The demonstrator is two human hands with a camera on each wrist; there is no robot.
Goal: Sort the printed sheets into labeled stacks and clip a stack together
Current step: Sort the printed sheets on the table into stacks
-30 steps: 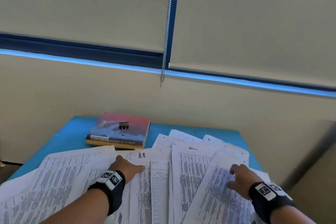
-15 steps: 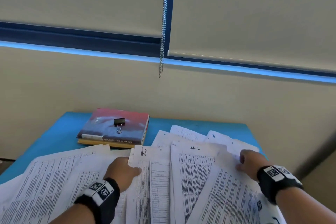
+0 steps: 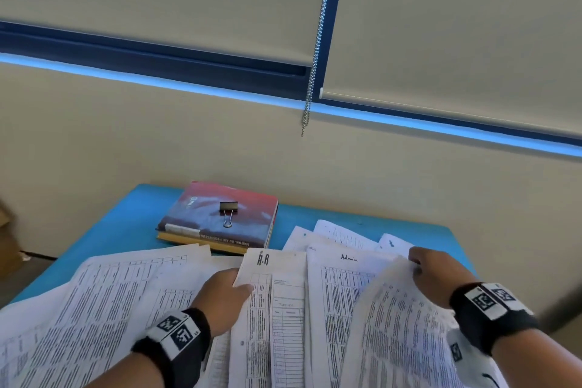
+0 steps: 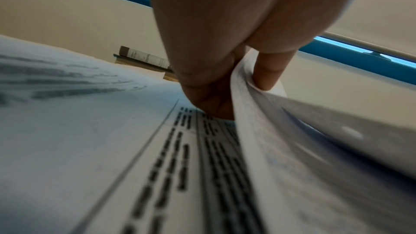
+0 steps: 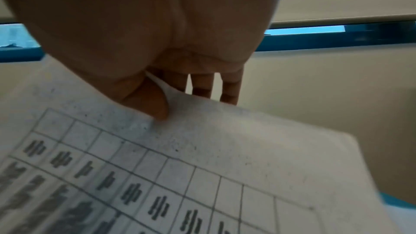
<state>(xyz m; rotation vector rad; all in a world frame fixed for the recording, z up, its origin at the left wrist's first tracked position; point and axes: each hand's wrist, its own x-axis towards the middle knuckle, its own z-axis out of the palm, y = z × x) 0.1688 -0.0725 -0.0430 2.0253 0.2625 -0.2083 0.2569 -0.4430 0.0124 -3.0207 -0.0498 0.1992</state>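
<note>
Meanwhile, left hand (image 3: 225, 293) pinching the H-R sheet (image 3: 274, 299), right hand (image 3: 437, 274) pinching a lifted printed sheet (image 3: 400, 324).

Blue table (image 3: 104, 236) covered with printed sheets. Left hand (image 3: 225, 294) gripping the edge of the sheet marked H-R (image 3: 274, 293). Right hand (image 3: 441, 274) lifting a printed sheet (image 3: 400, 324) beside the Admin sheet (image 3: 337, 280). Binder clip (image 3: 228, 211) lying on a red book (image 3: 226, 217).

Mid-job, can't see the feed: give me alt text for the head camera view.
Both hands work over printed sheets spread across a blue table: the left hand lifts the H-R sheet's edge, the right hand raises another sheet. Behind them, a binder clip sits on a red book.
</note>
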